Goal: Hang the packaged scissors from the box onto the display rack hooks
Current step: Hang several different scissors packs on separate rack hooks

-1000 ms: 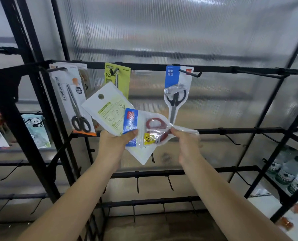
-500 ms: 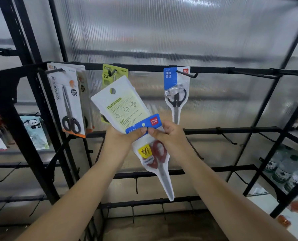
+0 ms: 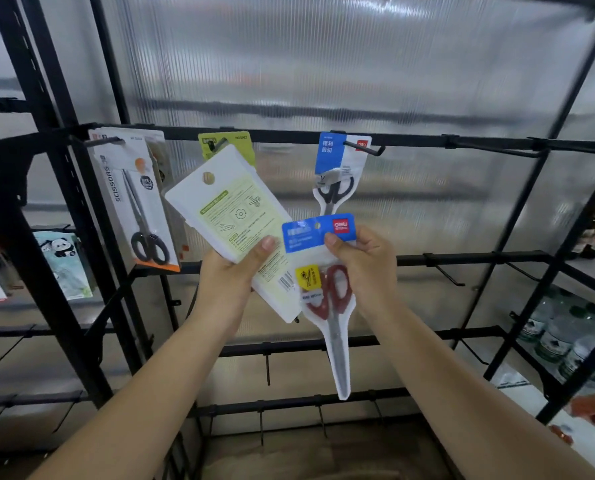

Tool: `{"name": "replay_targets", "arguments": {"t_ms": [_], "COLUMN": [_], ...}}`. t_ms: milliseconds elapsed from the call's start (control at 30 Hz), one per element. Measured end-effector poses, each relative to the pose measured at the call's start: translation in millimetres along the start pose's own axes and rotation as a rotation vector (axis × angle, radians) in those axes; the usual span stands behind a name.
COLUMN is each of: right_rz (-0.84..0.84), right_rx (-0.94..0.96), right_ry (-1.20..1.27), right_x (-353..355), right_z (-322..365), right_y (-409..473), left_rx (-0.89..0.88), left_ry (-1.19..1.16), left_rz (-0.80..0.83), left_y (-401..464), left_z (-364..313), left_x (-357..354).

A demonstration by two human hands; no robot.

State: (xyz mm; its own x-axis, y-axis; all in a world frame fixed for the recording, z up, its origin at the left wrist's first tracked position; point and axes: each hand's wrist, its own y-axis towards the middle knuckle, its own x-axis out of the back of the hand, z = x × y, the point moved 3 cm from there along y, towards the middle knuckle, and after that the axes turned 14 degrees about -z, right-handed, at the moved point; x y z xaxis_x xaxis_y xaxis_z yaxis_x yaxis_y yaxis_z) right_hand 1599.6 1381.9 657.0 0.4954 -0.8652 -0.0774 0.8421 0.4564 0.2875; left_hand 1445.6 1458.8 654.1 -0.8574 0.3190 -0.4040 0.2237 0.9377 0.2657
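Note:
My right hand (image 3: 365, 268) pinches a pack of red-handled scissors (image 3: 330, 306) by its blue header, blade pointing down. My left hand (image 3: 233, 271) grips a white pack with a green printed back (image 3: 230, 216), tilted up to the left. Both packs are in front of the black display rack (image 3: 289, 136). On the top bar hang a blue-headed pack with black scissors (image 3: 337, 174) on a hook (image 3: 369, 150), a green-headed pack (image 3: 226, 147) and a white pack marked SCISSORS (image 3: 133, 199). The box is out of view.
Bare hooks stick out from the lower bars (image 3: 445, 271) and from the top bar at the right (image 3: 497, 147). Panda-printed packs (image 3: 64, 261) hang on the left rack. Water bottles (image 3: 559, 341) stand on a shelf at the lower right. A translucent panel backs the rack.
The red scissors pack swung from lying sideways to hanging blade-down. My right hand moved up to its blue header and drew it right, apart from the white pack in my left hand.

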Motion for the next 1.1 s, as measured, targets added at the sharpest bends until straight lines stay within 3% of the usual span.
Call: {"name": "replay_targets", "arguments": {"t_ms": [333, 467, 733, 1100], "right_rz": [-0.232, -0.253, -0.249, -0.262], "right_rx": [0.161, 0.165, 0.163, 0.113], "right_ry": [0.041, 0.150, 0.121, -0.113], "right_x": [30.0, 33.1, 33.4, 5.5], "right_z": [53.1, 69.6, 68.5, 53.0], "right_y": [36.2, 46.5, 56.5, 101.4], "left_rx": [0.009, 0.005, 0.011, 0.013], "left_ry": [0.055, 0.093, 0.094, 0.075], "left_rz": [0.029, 0.042, 0.048, 0.062], "left_y": [-2.3, -2.9, -0.3, 10.1], "left_z": [1.7, 5.1, 9.6, 11.8], "left_x": [1.5, -1.0, -2.8, -13.2]}}
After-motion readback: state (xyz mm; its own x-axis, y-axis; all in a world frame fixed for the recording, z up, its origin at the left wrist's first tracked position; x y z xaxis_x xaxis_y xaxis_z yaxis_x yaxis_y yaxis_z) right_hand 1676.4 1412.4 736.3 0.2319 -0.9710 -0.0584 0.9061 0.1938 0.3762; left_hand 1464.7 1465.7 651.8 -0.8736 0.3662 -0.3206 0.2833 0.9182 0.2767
